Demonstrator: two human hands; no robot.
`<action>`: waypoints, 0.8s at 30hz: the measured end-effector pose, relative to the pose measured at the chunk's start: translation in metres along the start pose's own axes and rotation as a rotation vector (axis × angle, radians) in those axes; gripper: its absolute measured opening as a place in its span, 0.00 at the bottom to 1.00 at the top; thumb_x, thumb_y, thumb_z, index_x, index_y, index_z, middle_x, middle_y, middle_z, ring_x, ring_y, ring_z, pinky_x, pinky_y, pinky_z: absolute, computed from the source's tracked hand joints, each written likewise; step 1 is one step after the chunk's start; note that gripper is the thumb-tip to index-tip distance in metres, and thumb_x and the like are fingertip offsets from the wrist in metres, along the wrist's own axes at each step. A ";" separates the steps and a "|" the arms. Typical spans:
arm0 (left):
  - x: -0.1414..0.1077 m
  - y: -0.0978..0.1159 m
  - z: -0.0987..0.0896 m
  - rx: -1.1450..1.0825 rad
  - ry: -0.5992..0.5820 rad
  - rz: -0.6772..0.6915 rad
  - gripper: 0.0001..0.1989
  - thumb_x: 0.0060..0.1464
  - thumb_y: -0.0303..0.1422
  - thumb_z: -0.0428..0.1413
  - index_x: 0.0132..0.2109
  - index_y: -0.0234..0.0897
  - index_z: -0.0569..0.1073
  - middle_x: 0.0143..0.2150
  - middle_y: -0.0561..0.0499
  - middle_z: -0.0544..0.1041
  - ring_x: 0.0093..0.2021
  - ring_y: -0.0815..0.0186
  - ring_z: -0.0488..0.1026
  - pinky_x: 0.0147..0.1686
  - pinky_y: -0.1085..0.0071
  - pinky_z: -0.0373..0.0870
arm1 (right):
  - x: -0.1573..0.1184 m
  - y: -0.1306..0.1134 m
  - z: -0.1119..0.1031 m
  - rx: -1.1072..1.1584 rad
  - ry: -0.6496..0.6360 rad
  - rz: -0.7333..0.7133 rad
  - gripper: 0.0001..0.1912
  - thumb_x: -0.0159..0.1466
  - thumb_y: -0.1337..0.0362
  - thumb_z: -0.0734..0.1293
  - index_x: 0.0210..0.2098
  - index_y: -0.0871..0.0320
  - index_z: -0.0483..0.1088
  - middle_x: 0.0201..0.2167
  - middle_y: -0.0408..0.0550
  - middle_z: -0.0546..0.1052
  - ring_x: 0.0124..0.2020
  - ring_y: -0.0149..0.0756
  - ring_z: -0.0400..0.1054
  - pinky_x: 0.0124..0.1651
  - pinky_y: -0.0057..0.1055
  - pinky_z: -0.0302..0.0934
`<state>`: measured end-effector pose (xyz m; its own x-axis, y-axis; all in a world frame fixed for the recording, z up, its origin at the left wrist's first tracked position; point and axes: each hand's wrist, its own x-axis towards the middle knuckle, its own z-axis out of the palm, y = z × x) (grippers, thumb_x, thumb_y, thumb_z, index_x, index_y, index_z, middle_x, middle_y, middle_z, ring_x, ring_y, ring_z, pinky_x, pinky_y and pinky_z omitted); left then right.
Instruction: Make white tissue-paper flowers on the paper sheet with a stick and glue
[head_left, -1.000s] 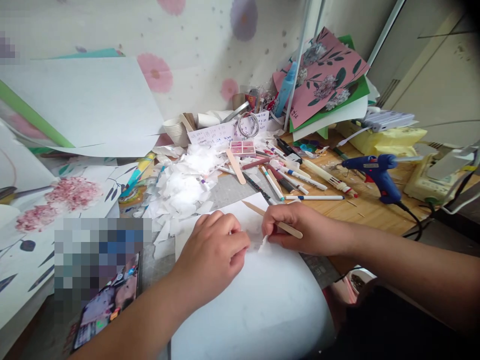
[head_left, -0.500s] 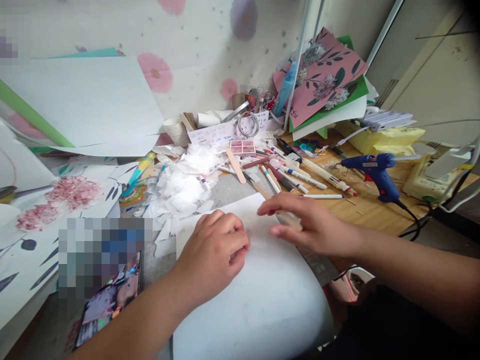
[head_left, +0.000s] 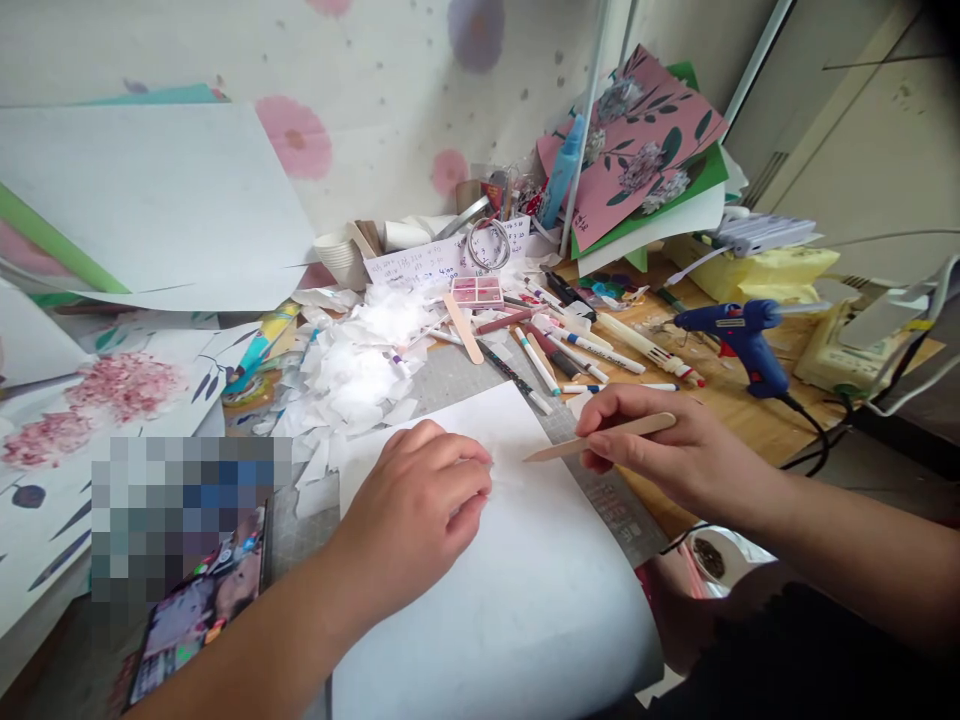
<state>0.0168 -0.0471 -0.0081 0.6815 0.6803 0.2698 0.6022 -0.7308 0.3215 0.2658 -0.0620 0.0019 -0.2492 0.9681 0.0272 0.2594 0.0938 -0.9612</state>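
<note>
A large white sheet of paper [head_left: 525, 590] lies on the grey mat, its near edge curving down toward my lap. My left hand [head_left: 431, 490] rests on the sheet's left part with its fingers curled together; what they hold, if anything, is hidden. Over the sheet's right edge, my right hand [head_left: 637, 435] pinches a pointed wooden stick [head_left: 551, 452] between thumb and fingers. The stick's tip points left, over the paper.
Torn white paper scraps [head_left: 360, 370] heap behind the sheet. Markers [head_left: 600, 352], a flat wooden stick [head_left: 463, 328] and a blue glue gun [head_left: 739, 330] lie toward the right. A phone or tablet [head_left: 199, 610] is at the left, near flower artwork [head_left: 127, 385].
My right hand has closed on the pointed stick and shifted slightly right, with the stick now clearly visible. My left hand has stayed on the sheet. The view has shifted a little.
</note>
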 end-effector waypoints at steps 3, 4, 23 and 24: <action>0.000 0.001 -0.002 0.009 -0.017 -0.027 0.07 0.54 0.24 0.52 0.31 0.38 0.72 0.41 0.55 0.76 0.40 0.63 0.65 0.42 0.62 0.60 | 0.001 0.003 0.003 0.024 -0.042 0.021 0.04 0.58 0.64 0.65 0.29 0.58 0.67 0.23 0.42 0.72 0.26 0.29 0.65 0.28 0.25 0.58; 0.000 0.001 -0.002 0.011 -0.026 -0.032 0.07 0.54 0.24 0.52 0.31 0.38 0.72 0.41 0.55 0.76 0.40 0.63 0.65 0.42 0.62 0.61 | 0.002 0.005 0.004 0.029 -0.053 0.034 0.04 0.59 0.63 0.65 0.29 0.58 0.67 0.24 0.42 0.72 0.25 0.30 0.65 0.28 0.25 0.58; 0.000 0.002 -0.002 -0.056 -0.121 0.015 0.08 0.58 0.26 0.50 0.32 0.39 0.70 0.43 0.60 0.78 0.39 0.65 0.64 0.40 0.64 0.61 | 0.006 0.021 0.023 0.061 -0.050 0.116 0.04 0.57 0.63 0.67 0.29 0.55 0.68 0.25 0.40 0.74 0.29 0.29 0.70 0.31 0.24 0.62; 0.000 0.002 -0.001 -0.061 -0.124 0.024 0.08 0.58 0.25 0.50 0.32 0.39 0.71 0.43 0.60 0.78 0.39 0.65 0.65 0.40 0.64 0.60 | 0.005 0.021 0.023 0.055 -0.053 0.114 0.04 0.57 0.63 0.67 0.29 0.55 0.68 0.26 0.40 0.74 0.29 0.29 0.69 0.31 0.23 0.61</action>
<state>0.0174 -0.0486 -0.0062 0.7438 0.6479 0.1645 0.5617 -0.7392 0.3716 0.2481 -0.0602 -0.0241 -0.2701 0.9580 -0.0962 0.2379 -0.0304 -0.9708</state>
